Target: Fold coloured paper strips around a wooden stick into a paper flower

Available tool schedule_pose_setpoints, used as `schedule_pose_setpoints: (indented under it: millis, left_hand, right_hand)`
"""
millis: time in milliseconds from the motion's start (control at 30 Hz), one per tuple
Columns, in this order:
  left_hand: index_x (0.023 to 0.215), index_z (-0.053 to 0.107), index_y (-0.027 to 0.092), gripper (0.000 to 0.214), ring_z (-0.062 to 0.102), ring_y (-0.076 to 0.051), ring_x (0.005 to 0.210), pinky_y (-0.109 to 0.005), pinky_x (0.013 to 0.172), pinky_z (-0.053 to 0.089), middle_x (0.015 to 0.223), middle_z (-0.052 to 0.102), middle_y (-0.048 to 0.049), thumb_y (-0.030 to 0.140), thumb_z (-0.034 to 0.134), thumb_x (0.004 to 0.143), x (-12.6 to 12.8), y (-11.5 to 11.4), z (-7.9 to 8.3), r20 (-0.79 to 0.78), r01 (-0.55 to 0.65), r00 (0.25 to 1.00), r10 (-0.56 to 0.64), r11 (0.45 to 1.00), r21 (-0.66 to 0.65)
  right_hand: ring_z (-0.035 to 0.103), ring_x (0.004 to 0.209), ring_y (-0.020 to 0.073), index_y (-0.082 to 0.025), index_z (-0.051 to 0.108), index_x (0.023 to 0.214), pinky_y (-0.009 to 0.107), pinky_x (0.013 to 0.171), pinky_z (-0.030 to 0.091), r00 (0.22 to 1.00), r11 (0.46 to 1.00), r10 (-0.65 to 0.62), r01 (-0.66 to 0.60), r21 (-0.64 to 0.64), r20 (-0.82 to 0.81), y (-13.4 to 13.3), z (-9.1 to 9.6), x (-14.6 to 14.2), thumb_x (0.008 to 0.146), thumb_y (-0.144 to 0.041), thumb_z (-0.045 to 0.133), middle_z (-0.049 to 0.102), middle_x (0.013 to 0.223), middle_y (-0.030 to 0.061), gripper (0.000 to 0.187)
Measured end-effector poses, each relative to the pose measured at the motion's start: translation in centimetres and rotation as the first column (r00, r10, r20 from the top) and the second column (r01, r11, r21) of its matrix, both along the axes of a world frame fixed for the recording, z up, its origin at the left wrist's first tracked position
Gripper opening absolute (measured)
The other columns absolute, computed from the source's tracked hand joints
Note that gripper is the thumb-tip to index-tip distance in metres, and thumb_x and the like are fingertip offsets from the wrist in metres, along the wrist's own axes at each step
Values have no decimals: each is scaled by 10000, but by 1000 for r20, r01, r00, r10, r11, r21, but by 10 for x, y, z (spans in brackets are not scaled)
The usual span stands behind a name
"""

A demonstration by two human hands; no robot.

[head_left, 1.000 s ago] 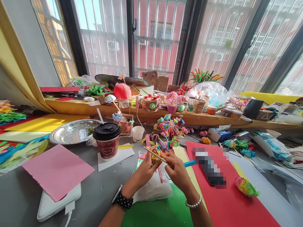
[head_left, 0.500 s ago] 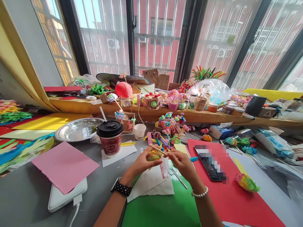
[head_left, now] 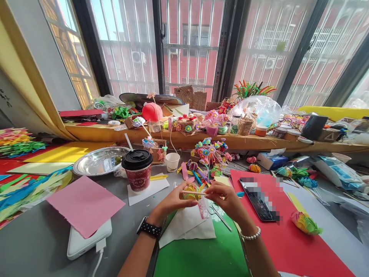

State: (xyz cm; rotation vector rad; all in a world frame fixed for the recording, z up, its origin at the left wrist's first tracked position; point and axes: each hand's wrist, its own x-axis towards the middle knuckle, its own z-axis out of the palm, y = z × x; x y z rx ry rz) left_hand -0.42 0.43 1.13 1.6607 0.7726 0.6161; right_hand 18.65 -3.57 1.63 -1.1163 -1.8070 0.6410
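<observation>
My left hand is closed around a small multicoloured paper flower, held above the desk. My right hand pinches a thin wooden stick that lies level across the top of the flower. Below the hands lie a white tissue, small scissors and a green sheet. A black watch sits on my left wrist and a pearl bracelet on my right.
A lidded coffee cup stands left of the hands, beside a pink sheet on a white device. A phone and a paper flower lie on red card. A metal tray and craft clutter fill the back.
The stick has swung from a slant to level across the flower. Both hands have shifted slightly right and farther from me. The scissors, hidden at first, now show beneath my right hand.
</observation>
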Motion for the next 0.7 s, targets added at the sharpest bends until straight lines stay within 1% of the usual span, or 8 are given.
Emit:
schedule_pose_setpoints:
  millis: [67,133,200,300,367,500,600,700]
  left_hand:
    - [1057,447,176,532,525,-157,831,-248,690,398,933,566,-28,345,656,597,0,-1,2,-6,43,999,-43,997,-57]
    - [1086,444,189,554,522,-156,853,-248,706,397,955,565,-26,323,661,595,-1,-1,3,-2,96,995,-97,989,-115]
    - [1117,434,200,564,511,-160,896,-253,738,394,1002,556,-34,314,652,609,-1,-1,3,1,132,991,-132,984,-118]
    - [1138,413,220,582,496,-164,936,-263,764,395,1093,513,-44,324,649,616,-2,0,3,-16,131,991,-132,990,-56]
    - [1109,412,207,576,505,-164,917,-272,758,405,1084,511,-53,338,657,604,-2,0,3,-43,100,994,-101,995,-30]
    - [1025,444,188,500,512,-169,910,-282,769,411,999,537,-44,355,654,602,-3,-1,4,-96,69,993,-67,998,15]
    - [1014,475,194,457,500,-176,936,-284,799,401,1005,539,-38,365,632,621,-3,0,4,-104,62,993,-53,995,79]
    - [1027,489,193,446,505,-183,943,-285,822,391,1029,545,-36,357,616,632,-3,1,3,-119,60,992,-47,993,106]
  right_hand:
    - [505,618,115,-173,647,684,208,526,392,1000,1000,15,-16,7,18,-1,2,0,739,-356,555,570,661,19,212]
    - [498,594,111,-169,649,663,212,524,387,999,1000,20,-20,0,36,-2,2,1,741,-376,547,571,629,17,243]
    - [491,562,104,-165,642,678,207,498,382,998,999,36,-35,-31,47,-2,2,2,724,-393,561,572,615,13,246]
    - [498,536,97,-161,615,737,201,494,401,998,994,61,-59,-94,20,-3,2,2,690,-401,594,576,608,3,245]
    - [505,533,97,-164,606,759,203,505,415,998,992,61,-59,-110,14,-3,1,1,679,-398,606,574,605,-1,247]
    - [514,544,105,-173,617,772,209,506,423,996,993,59,-53,-104,60,-2,0,1,681,-391,605,565,613,1,237]
    - [525,574,111,-172,626,728,214,521,432,991,993,85,-75,-93,100,-1,-2,1,692,-378,599,567,659,14,211]
    - [530,608,114,-176,618,711,215,546,440,989,994,81,-72,-77,126,-1,-2,1,711,-354,586,564,691,16,181]
